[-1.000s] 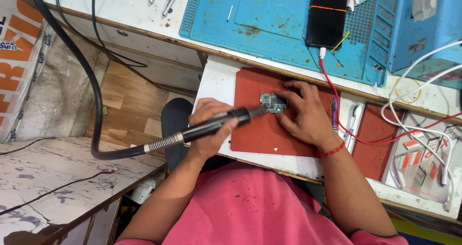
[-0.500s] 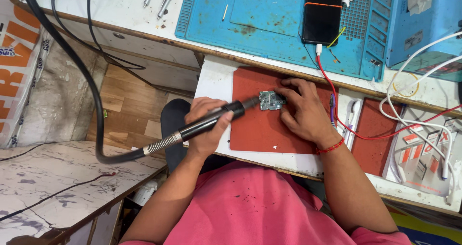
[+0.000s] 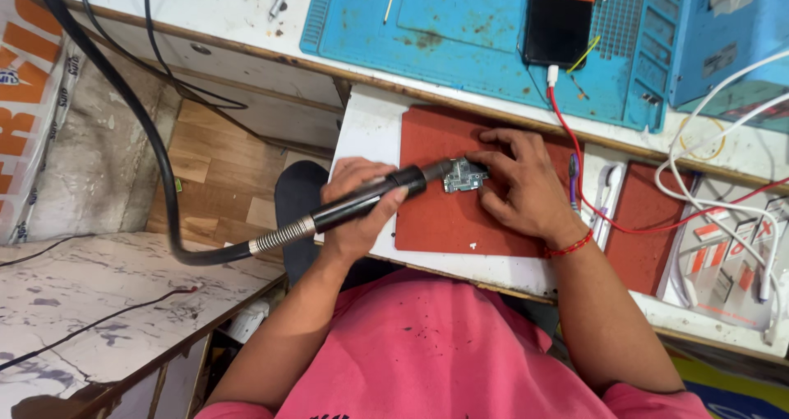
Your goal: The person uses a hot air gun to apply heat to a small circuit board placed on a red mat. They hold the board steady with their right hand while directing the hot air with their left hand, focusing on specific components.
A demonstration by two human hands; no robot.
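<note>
The black rotary-tool handpiece was gripped like a pen in the closed left hand, its flexible shaft trailing off to the left, and its tip was set against the small green circuit board, which lay on the red mat and was pinned flat under the fingertips of the right hand (fingers pressed down on it, not curled around it). Grinding or cleaning at the board's edge was judged to be the step in hand, and a steady, light pass with the board kept firmly pinned was judged to be called for next. Beyond, a black phone lay on the blue mat; against the frame half a second before, little was changed, the handpiece having been kept at the same spot on the board.
</note>
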